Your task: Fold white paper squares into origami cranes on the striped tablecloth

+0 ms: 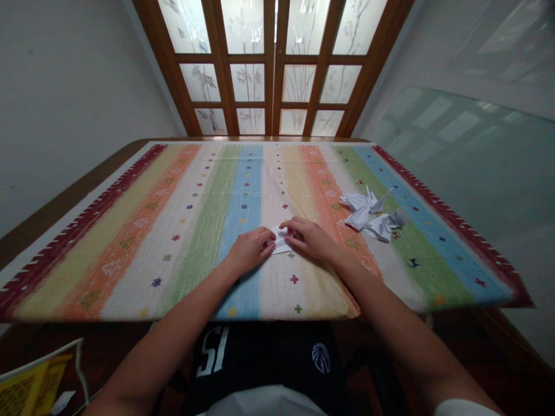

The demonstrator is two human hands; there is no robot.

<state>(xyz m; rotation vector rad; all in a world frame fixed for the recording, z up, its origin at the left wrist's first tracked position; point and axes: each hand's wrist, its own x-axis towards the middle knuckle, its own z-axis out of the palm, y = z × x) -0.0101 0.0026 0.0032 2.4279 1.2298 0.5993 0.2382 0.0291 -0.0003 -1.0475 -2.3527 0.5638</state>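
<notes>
A small piece of folded white paper [281, 247] lies on the striped tablecloth near the table's front middle. My left hand [254, 247] grips its left edge, with the fingers bent and the thumb close to them. On the paper's right side, my right hand [310, 237] pinches it, fingers curled over its upper part. The fingers of both hands cover some of the paper, so its exact folds cannot be made out. Several white folded paper cranes [373, 214] sit in a cluster to the right of my right hand.
A tablecloth with coloured stripes [130, 231] covers the table and hangs over its front edge. Behind the table stand wooden doors with glass panes [277, 63]. A glass panel [468, 156] leans at the right wall. A yellow basket [34, 387] is low at the left.
</notes>
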